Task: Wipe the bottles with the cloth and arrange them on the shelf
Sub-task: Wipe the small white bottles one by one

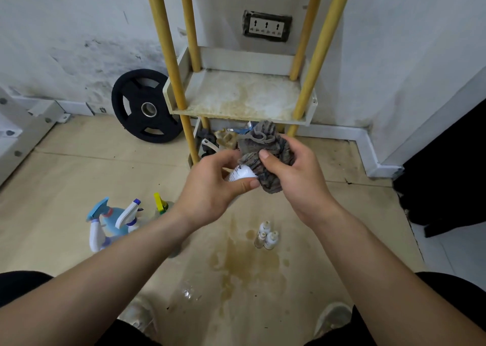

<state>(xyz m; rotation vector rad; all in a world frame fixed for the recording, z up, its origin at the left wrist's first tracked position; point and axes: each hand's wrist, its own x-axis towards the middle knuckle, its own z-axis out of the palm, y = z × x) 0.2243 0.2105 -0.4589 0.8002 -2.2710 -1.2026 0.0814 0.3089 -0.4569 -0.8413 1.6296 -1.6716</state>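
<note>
A small white bottle (243, 174) is pinched between the thumb and fingers of the left hand (210, 187), in front of the shelf (249, 93) and above the floor (105, 166). Black marks are seen on the bottle, but they cannot be read. A grey striped cloth (265, 145) is gripped in the right hand (297, 177) and pressed against the bottle's far end. The shelf's white tray, carried on yellow posts, is stained brown. Three spray bottles (115, 219) are grouped on the beige floor at the left, and three small bottles (265, 236) stand together near a brown stain (244, 264). No labels can be read on them. A black weight plate (144, 106) is leaned against the scuffed white wall (65, 29), where a triple socket (267, 26) is mounted.
</note>
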